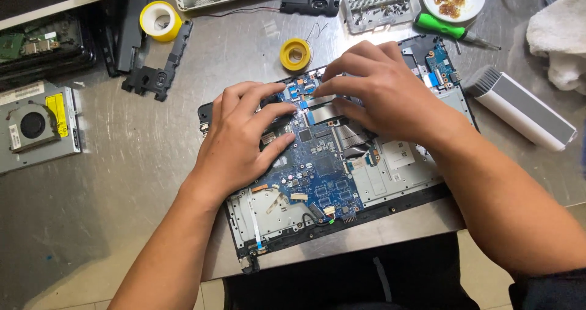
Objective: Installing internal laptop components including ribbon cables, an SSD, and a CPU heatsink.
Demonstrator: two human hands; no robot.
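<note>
Left hand point(241, 140): resting spread and palm-down on the blue circuit board point(317, 169), fingertips pressing near the connectors, gripping nothing.
Right hand point(381, 93): fingers curling down onto the flat ribbon cables point(342, 105); whether a cable is being pinched is hidden.
Board location: sitting inside one opened laptop base point(397, 175), mid-tabletop point(134, 163).
Counts: two yellow tape rolls point(160, 20), one green screwdriver point(448, 32), one cooling fan point(33, 125), one bit case point(379, 3).

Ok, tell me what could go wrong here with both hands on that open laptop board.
1. The left hand and right hand press bare on the blue circuit board; static or skin oil might harm it.
2. Fingertips sit at the flat ribbon cables, which could crease or tear.
3. The green screwdriver lies loose and could roll.
</note>
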